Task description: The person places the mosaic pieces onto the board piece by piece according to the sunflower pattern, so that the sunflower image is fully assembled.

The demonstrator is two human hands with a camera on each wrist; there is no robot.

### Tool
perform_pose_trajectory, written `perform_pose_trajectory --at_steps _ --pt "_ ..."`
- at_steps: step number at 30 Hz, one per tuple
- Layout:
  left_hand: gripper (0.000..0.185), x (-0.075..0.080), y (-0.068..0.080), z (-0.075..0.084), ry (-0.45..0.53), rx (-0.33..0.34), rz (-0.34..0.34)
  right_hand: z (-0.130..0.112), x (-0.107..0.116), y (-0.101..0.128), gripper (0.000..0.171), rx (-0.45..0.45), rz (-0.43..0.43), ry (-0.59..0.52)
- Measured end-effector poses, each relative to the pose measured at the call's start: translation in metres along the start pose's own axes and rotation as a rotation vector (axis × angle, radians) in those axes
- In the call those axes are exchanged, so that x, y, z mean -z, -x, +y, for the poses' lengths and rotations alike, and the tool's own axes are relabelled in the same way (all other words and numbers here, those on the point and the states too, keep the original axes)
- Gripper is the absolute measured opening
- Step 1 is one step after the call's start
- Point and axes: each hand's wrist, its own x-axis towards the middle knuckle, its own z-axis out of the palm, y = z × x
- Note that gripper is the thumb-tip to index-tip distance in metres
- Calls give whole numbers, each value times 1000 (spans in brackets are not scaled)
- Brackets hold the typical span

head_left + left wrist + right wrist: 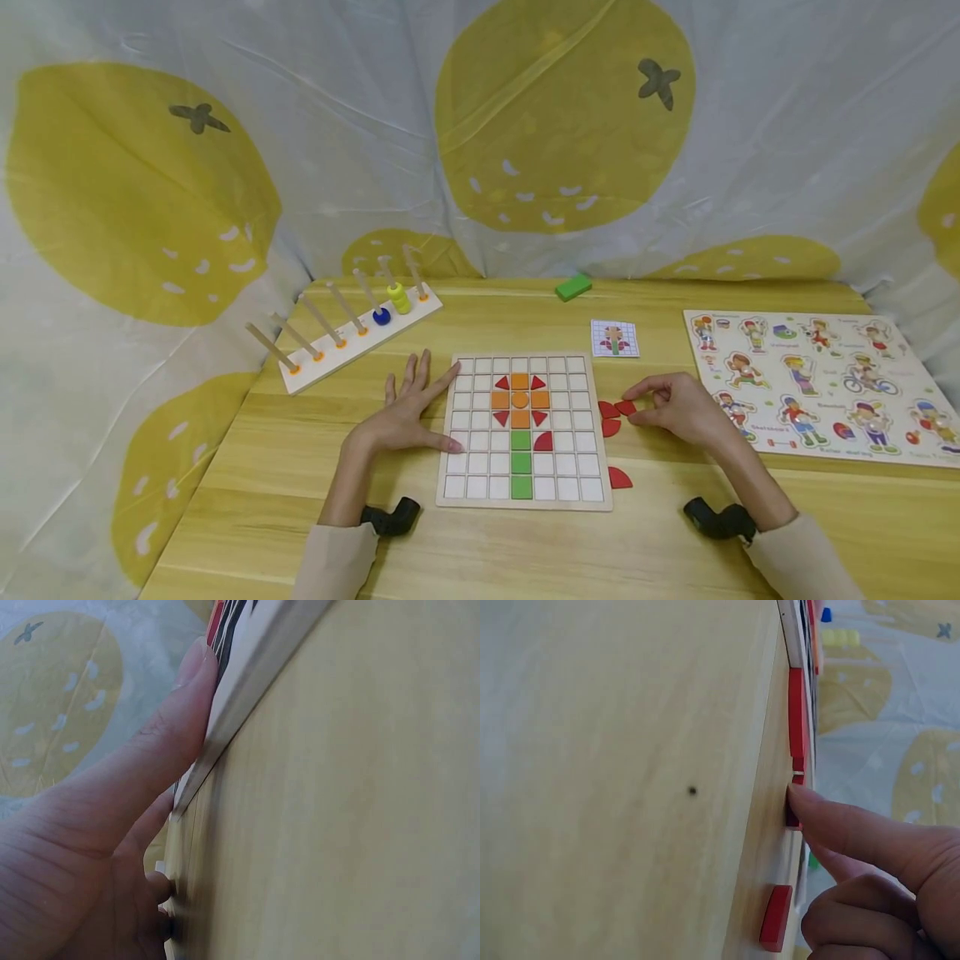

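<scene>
The grid board (pixel 525 429) lies flat at the middle of the wooden table (pixel 480 550), its white cells partly filled: orange squares and red triangles make a flower head in the upper rows, green squares a stem below, with one red quarter-round piece at the stem's 3 o'clock.

Starting from the far left, a white peg rack (pixel 360 337) stands at the board's 10 o'clock, holding a blue ring and a stack of yellow ones on two of its pegs. The left hand (pixel 405 412) rests flat on the table with straight, spread fingers; the thumb presses the board's left edge, which the left wrist view confirms, though that view is too close to show much else.

At 12 o'clock from the board lies a green block (pixel 573 287), and nearer, a small pattern card (pixel 615 339).

Just right of the board sit loose red pieces (pixel 611 412), with another one (pixel 619 478) at 5 o'clock. The right hand (pixel 678 408) has its forefinger on one loose piece, the other fingers curled under; whether the thumb touches it is unclear.

Far right, a picture puzzle (pixel 817 383) is cut off by the frame.
</scene>
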Motion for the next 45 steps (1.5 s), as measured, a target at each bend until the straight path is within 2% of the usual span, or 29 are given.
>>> perform_pose_trajectory --at_steps 12,18,23,29,45 --pt "116 0 0 0 -1 1 0 -1 6 1 27 -28 -10 25" --pt "117 -3 3 0 -9 9 -6 4 2 1 25 6 -52 -23" --pt "117 -4 4 0 -33 4 4 7 2 2 31 14 -60 -52" --pt "117 0 3 2 -13 -4 9 5 6 1 28 -1 -33 -37" --pt "118 -1 1 0 -20 7 1 5 2 0 25 56 -103 -42"
